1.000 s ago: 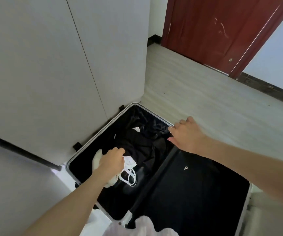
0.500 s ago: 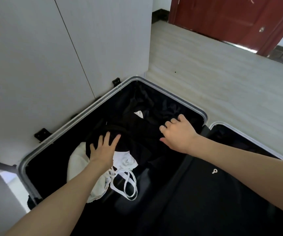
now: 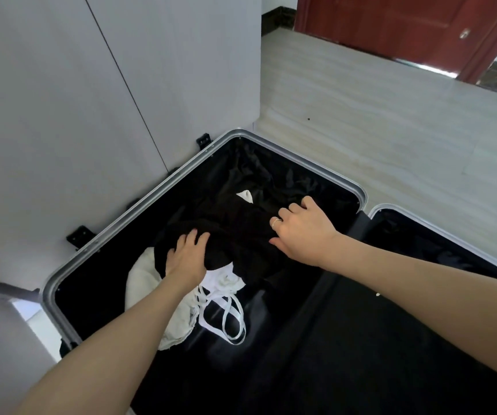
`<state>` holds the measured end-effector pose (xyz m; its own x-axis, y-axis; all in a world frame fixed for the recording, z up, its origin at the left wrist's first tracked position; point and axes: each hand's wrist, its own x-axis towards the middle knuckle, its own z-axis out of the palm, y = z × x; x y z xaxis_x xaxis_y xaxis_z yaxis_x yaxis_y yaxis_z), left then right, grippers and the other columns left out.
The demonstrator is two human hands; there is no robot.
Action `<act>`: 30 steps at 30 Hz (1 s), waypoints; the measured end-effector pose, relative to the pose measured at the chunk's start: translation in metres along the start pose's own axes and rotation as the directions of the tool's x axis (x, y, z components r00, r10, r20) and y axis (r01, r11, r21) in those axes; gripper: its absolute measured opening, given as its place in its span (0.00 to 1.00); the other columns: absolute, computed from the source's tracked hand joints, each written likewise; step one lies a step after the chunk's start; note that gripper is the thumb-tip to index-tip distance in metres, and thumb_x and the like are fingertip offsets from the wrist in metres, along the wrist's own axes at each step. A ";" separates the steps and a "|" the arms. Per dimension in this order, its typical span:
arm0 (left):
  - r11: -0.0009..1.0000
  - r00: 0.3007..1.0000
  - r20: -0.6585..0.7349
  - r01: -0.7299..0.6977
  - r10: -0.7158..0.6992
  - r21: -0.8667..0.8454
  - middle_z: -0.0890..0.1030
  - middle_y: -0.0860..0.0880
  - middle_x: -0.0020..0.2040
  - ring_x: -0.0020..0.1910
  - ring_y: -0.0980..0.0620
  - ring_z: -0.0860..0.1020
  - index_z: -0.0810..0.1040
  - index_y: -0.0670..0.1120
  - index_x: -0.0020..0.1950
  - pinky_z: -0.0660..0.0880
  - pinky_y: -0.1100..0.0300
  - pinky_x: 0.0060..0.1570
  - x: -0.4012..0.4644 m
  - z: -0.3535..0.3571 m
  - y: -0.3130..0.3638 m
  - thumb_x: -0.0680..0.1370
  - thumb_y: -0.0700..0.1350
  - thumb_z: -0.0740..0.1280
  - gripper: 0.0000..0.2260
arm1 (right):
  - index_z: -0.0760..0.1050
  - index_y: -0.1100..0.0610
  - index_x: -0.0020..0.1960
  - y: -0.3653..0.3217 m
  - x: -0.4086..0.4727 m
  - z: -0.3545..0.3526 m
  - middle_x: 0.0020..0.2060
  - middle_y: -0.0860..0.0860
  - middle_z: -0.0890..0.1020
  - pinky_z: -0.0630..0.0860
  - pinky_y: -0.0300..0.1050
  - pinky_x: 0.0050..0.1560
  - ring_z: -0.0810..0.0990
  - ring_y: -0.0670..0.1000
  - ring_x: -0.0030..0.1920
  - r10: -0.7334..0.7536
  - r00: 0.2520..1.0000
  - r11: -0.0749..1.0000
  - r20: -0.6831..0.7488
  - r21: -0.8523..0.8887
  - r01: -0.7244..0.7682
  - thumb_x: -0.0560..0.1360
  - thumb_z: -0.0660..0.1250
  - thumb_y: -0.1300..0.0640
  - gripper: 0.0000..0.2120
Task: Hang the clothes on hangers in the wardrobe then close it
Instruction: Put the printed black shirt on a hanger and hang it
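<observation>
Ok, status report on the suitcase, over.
Both hands, left and right, on black garment in open suitcase. White clothes beside it. Wardrobe doors closed.

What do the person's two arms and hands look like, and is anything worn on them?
Both forearms are bare, with no sleeves, watch or gloves in view. The right hand wears one thin silver-coloured ring on a finger. The left hand shows no ring or other jewellery.
</observation>
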<state>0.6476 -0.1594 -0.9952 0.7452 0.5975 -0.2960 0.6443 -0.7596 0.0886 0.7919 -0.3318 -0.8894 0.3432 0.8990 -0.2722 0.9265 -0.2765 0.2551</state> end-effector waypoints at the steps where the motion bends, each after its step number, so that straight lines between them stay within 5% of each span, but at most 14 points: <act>1: 1.000 1.000 0.018 0.000 -0.001 0.025 0.48 0.47 0.77 0.75 0.44 0.50 0.48 0.52 0.76 0.60 0.46 0.69 0.002 0.002 -0.003 0.77 0.36 0.61 0.33 | 0.64 0.58 0.70 -0.001 -0.001 -0.001 0.61 0.54 0.74 0.59 0.53 0.66 0.72 0.57 0.62 -0.012 1.000 1.000 -0.008 -0.011 0.012 0.81 0.51 0.45 0.23; 3: 0.997 1.000 0.005 -0.014 0.013 0.073 0.40 0.48 0.77 0.76 0.42 0.45 0.42 0.54 0.76 0.55 0.44 0.71 0.007 0.007 -0.006 0.78 0.38 0.61 0.36 | 0.64 0.58 0.70 -0.001 -0.001 0.000 0.61 0.54 0.74 0.58 0.53 0.67 0.72 0.57 0.62 -0.018 1.000 0.999 -0.014 -0.048 0.017 0.81 0.51 0.45 0.23; 5: 0.997 0.999 -0.011 -0.037 0.038 0.073 0.40 0.47 0.77 0.75 0.41 0.50 0.39 0.54 0.76 0.61 0.46 0.69 0.013 0.010 -0.008 0.78 0.45 0.63 0.37 | 0.64 0.58 0.70 -0.003 0.001 0.004 0.61 0.54 0.74 0.58 0.54 0.67 0.72 0.57 0.62 -0.017 1.000 0.998 -0.010 -0.067 0.016 0.81 0.51 0.45 0.23; 8: 1.000 1.000 0.024 0.012 -0.012 -0.023 0.53 0.43 0.75 0.67 0.42 0.65 0.39 0.52 0.76 0.71 0.50 0.59 0.020 0.015 -0.011 0.78 0.50 0.64 0.38 | 0.64 0.58 0.70 -0.010 0.005 0.015 0.61 0.55 0.74 0.58 0.54 0.67 0.71 0.57 0.62 -0.023 1.000 0.997 0.006 -0.069 0.024 0.81 0.50 0.46 0.23; 12: 0.997 0.997 0.041 0.070 -0.069 -0.017 0.73 0.42 0.63 0.60 0.43 0.73 0.63 0.44 0.70 0.71 0.52 0.56 0.020 0.015 -0.010 0.79 0.45 0.61 0.20 | 0.63 0.57 0.71 -0.015 0.008 0.019 0.62 0.54 0.74 0.58 0.53 0.67 0.71 0.57 0.62 -0.014 1.000 0.999 0.016 -0.046 0.015 0.81 0.50 0.45 0.23; 15: 0.999 0.996 -0.076 0.041 -0.039 0.029 0.73 0.46 0.61 0.60 0.46 0.71 0.72 0.46 0.64 0.67 0.54 0.57 0.016 0.013 -0.008 0.79 0.46 0.60 0.14 | 0.63 0.57 0.71 -0.014 0.009 0.017 0.62 0.54 0.73 0.59 0.53 0.66 0.71 0.56 0.63 0.000 1.000 1.000 0.020 -0.025 0.000 0.81 0.51 0.45 0.23; 17: 0.993 0.976 -0.208 0.035 -0.058 -0.112 0.72 0.46 0.61 0.62 0.47 0.68 0.72 0.46 0.62 0.62 0.53 0.62 0.014 0.007 -0.005 0.79 0.47 0.60 0.13 | 0.63 0.57 0.71 -0.012 0.008 0.014 0.62 0.55 0.73 0.59 0.53 0.66 0.71 0.57 0.63 0.022 0.999 1.000 0.042 -0.011 -0.022 0.81 0.51 0.45 0.23; 20: 0.908 0.942 -0.319 -0.040 -0.105 -0.416 0.77 0.46 0.51 0.56 0.47 0.74 0.70 0.43 0.61 0.60 0.52 0.64 0.000 -0.026 0.011 0.80 0.44 0.58 0.11 | 0.62 0.57 0.71 -0.010 0.003 0.002 0.63 0.55 0.73 0.60 0.53 0.66 0.71 0.57 0.63 0.032 0.997 0.999 0.071 0.009 -0.033 0.81 0.52 0.45 0.24; 24: 0.814 0.916 -0.396 -0.181 -0.066 -0.553 0.75 0.50 0.39 0.41 0.44 0.77 0.68 0.46 0.57 0.68 0.55 0.39 -0.025 -0.103 0.044 0.81 0.44 0.55 0.07 | 0.61 0.57 0.72 0.002 -0.015 -0.047 0.63 0.55 0.73 0.62 0.52 0.64 0.71 0.56 0.64 0.036 0.997 0.997 0.068 0.060 -0.040 0.80 0.53 0.43 0.26; 30: 0.709 0.861 -0.508 -0.355 -0.005 -0.609 0.81 0.47 0.50 0.48 0.45 0.78 0.74 0.46 0.58 0.74 0.50 0.50 -0.070 -0.251 0.094 0.80 0.44 0.59 0.09 | 0.46 0.56 0.77 0.031 -0.059 -0.162 0.70 0.54 0.66 0.65 0.54 0.64 0.67 0.56 0.69 0.201 0.975 0.877 0.093 0.427 -0.221 0.70 0.63 0.32 0.48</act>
<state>0.6993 -0.2083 -0.7278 0.7259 0.6490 0.2276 0.2972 -0.5945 0.7472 0.7758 -0.3379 -0.7149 0.5348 0.7898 -0.3003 0.8023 -0.5861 -0.1128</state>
